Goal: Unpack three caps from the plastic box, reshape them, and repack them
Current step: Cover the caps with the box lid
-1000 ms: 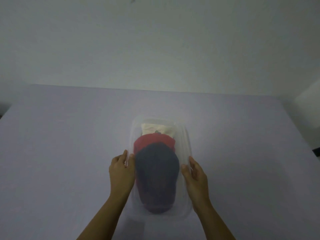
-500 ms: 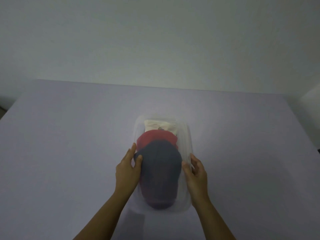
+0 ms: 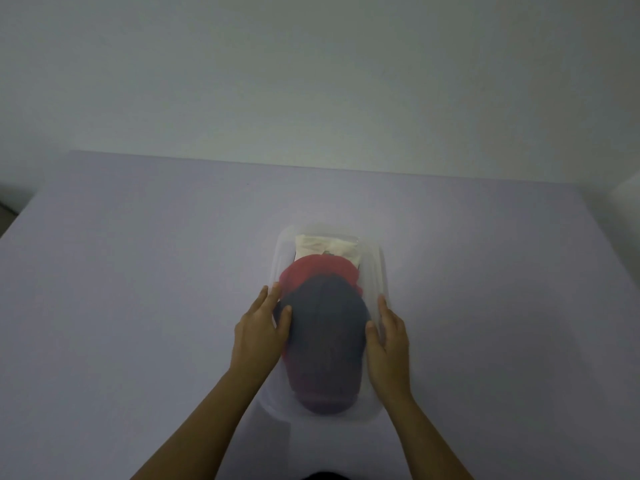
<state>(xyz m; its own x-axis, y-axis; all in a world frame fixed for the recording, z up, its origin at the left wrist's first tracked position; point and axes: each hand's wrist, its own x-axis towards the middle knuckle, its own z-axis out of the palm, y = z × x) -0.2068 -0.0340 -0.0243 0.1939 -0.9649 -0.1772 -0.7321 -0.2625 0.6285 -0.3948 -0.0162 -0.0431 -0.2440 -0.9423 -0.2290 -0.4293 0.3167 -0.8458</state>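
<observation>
A clear plastic box [image 3: 381, 268] lies lengthwise on the lavender table [image 3: 138, 289]. Three caps are stacked inside it: a cream cap [image 3: 325, 244] at the far end, a red cap [image 3: 317, 270] in the middle and a dark navy cap [image 3: 325, 341] nearest me on top. My left hand [image 3: 258, 332] lies along the navy cap's left side, fingers straight and thumb resting on the cloth. My right hand [image 3: 389, 337] lies along its right side, thumb against the cap. The box's side walls are partly hidden by my hands.
The table runs wide to the left, right and behind the box, up to a plain pale wall [image 3: 311, 81]. A white object [image 3: 628, 188] shows at the right edge, past the table's far corner.
Both hands have moved inward from the box's outer sides onto the flanks of the navy cap. The left thumb now rests on the cap. The caps have not left the box.
</observation>
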